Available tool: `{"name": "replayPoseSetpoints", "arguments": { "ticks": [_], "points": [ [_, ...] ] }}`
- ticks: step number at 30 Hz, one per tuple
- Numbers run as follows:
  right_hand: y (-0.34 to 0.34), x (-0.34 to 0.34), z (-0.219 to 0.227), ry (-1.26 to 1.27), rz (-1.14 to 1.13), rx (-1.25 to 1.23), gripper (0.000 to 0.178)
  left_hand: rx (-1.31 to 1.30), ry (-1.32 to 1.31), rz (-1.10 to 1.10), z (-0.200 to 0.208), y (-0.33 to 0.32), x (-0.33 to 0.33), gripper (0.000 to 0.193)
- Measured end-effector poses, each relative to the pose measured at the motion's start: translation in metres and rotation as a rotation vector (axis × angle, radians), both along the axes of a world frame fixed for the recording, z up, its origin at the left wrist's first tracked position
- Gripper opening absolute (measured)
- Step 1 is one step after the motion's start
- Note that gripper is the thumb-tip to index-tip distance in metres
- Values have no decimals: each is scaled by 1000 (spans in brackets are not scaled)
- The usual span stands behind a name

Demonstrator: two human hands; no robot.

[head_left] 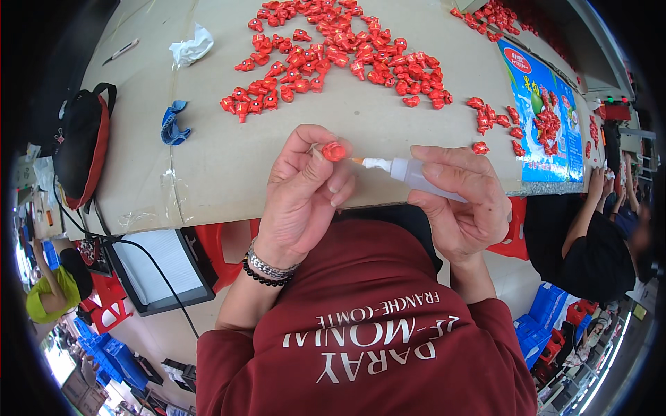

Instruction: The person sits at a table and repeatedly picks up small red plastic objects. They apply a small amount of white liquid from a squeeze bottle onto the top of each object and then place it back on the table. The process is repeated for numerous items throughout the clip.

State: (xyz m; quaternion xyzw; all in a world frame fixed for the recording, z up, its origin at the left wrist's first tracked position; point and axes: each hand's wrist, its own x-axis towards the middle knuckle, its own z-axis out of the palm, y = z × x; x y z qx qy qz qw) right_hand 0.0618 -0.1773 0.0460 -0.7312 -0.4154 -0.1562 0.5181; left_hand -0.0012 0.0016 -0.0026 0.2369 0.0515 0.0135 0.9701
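Observation:
My left hand [300, 187] pinches a small red plastic piece [334, 152] between thumb and fingers, above the table's near edge. In my right hand [465, 197] is a white squeeze bottle [420, 176], tipped sideways with its narrow nozzle pointing left. The nozzle tip is at the red piece or just beside it; whether they touch I cannot tell. Beyond my hands lies a large pile of similar small red pieces [340, 55], glossy with gold and dark marks. A few loose red pieces [490, 118] lie to the right.
On the table [208, 166] are a crumpled white tissue [192, 46], a blue cloth strip [175, 123], a pen-like tool [121, 51] and a black-and-red bag [84, 142]. At right, a blue printed sheet [540, 111] bears more red pieces. Another person [590, 236] sits beyond it.

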Motion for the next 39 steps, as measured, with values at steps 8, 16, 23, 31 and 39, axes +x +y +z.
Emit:
{"name": "replayPoseSetpoints", "arguments": {
  "ticks": [8, 16, 23, 31, 39],
  "points": [
    [1, 0, 0, 0, 12, 4, 31, 27, -8, -11, 0, 0, 1, 18],
    [2, 1, -2, 0, 16, -9, 31, 34, 2, 1, -1, 2, 0, 17],
    [0, 1, -5, 24, -6, 13, 30, 19, 33, 20, -1, 3, 0, 16],
    [6, 5, -5, -78, -35, 25, 28, 2, 32, 23, -5, 2, 0, 12],
    [7, 6, -8, -88, -36, 28, 27, 0, 32, 40, -4, 2, 1, 12]
  ]
}}
